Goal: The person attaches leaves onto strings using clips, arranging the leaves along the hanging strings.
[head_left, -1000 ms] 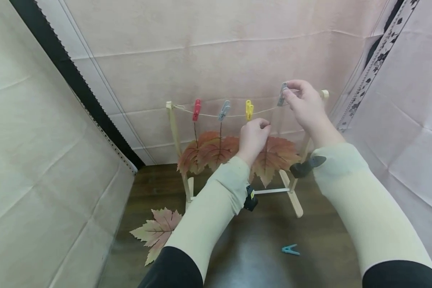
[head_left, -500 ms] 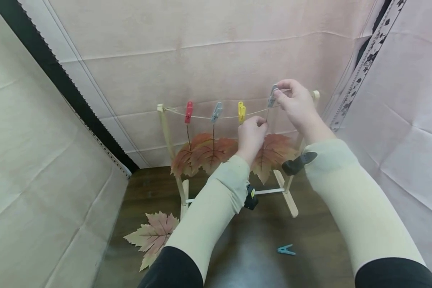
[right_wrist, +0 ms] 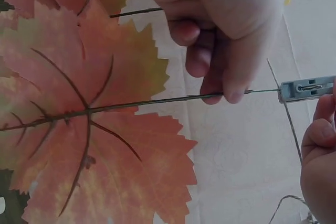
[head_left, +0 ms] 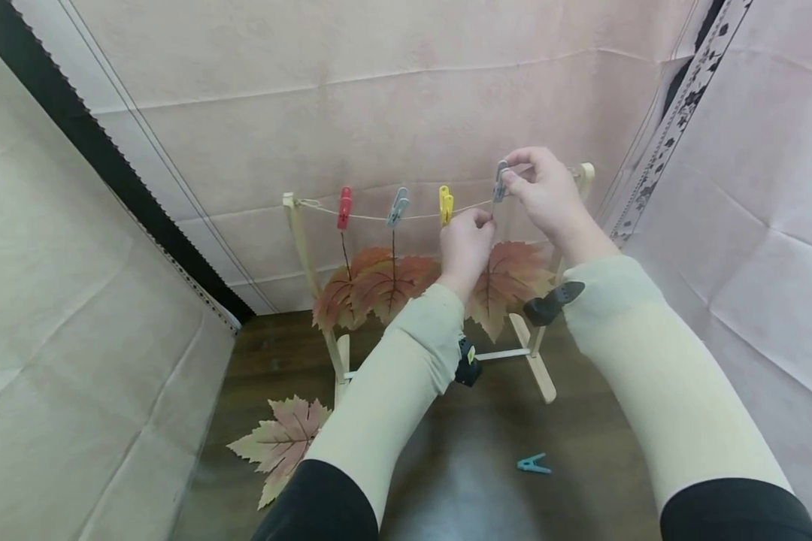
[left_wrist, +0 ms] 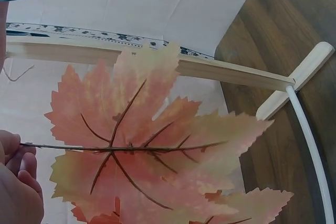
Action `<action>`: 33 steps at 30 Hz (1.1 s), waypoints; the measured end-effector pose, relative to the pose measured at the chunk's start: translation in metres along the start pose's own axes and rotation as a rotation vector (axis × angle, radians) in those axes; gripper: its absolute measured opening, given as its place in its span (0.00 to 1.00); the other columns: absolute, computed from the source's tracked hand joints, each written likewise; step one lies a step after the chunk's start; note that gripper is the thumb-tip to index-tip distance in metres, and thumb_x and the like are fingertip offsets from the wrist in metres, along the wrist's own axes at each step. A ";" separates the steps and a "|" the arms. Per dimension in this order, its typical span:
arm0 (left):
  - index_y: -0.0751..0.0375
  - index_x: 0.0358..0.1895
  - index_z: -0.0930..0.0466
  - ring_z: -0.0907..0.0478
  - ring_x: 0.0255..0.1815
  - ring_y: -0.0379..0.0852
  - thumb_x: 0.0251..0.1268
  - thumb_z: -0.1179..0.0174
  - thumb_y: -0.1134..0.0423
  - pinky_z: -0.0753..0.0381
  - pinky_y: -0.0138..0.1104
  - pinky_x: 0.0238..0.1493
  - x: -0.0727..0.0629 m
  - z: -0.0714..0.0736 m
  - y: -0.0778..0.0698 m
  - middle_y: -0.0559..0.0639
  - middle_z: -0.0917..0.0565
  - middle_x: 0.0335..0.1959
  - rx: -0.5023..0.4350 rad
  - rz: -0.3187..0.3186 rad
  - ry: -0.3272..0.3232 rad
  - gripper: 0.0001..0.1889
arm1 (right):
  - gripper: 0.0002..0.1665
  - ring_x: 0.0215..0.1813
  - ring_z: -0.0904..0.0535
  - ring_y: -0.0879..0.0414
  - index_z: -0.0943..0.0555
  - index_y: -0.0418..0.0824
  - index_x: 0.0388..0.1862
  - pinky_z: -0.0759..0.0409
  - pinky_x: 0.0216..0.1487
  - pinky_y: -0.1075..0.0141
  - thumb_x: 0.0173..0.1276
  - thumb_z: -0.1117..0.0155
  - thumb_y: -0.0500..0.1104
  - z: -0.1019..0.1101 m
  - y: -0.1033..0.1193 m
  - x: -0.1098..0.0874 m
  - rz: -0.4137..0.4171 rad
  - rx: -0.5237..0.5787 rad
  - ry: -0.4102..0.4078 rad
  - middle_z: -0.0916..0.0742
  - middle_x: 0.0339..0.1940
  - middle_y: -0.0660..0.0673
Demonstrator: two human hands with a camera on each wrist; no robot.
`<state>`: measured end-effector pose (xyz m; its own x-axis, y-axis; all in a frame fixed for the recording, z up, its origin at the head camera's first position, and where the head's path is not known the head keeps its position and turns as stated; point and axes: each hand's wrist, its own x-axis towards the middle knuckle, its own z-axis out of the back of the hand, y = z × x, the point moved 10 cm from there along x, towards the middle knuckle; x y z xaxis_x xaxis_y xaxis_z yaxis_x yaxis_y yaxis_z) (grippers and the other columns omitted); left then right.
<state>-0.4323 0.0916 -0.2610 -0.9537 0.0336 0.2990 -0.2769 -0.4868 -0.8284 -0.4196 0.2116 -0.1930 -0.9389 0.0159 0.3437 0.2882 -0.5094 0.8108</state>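
Observation:
My left hand (head_left: 468, 242) pinches the thin dark stem of an orange maple leaf (head_left: 507, 282) between thumb and finger. In the right wrist view the stem tip meets the jaw end of a grey-blue clothespin (right_wrist: 307, 88). My right hand (head_left: 546, 191) pinches that clothespin on the string (right_wrist: 292, 129), near the line's right end. Along the same string, left of my hands, sit a red clothespin (head_left: 344, 208), another grey-blue clothespin (head_left: 398, 207) and a yellow clothespin (head_left: 445, 205). Leaves hang by their stems under the red and grey-blue ones; my left hand covers the area below the yellow one.
A wooden frame (head_left: 302, 240) with a white crossbar (head_left: 504, 354) holds the string. On the dark wooden table lie a loose maple leaf (head_left: 280, 443), partly behind my left sleeve, and a blue clothespin (head_left: 534, 463). Fabric walls (head_left: 379, 128) stand behind and at both sides.
The view has shifted, so the rack appears further left. My left hand has risen closer to the clothespin, bringing the leaf stem up to it. My right hand keeps its pinch on the clothespin.

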 end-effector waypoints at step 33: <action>0.55 0.46 0.17 0.21 0.41 0.38 0.61 0.39 0.55 0.25 0.31 0.45 -0.020 -0.002 0.018 0.43 0.16 0.39 -0.132 0.022 0.040 0.13 | 0.28 0.57 0.29 0.51 0.29 0.43 0.65 0.31 0.57 0.56 0.70 0.44 0.53 0.003 -0.003 -0.011 0.058 -0.093 -0.004 0.29 0.64 0.48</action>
<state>-0.4183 0.0835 -0.2831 -0.9630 0.0602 0.2627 -0.2660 -0.3684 -0.8908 -0.4092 0.2156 -0.1979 -0.9203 -0.0130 0.3909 0.3234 -0.5874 0.7419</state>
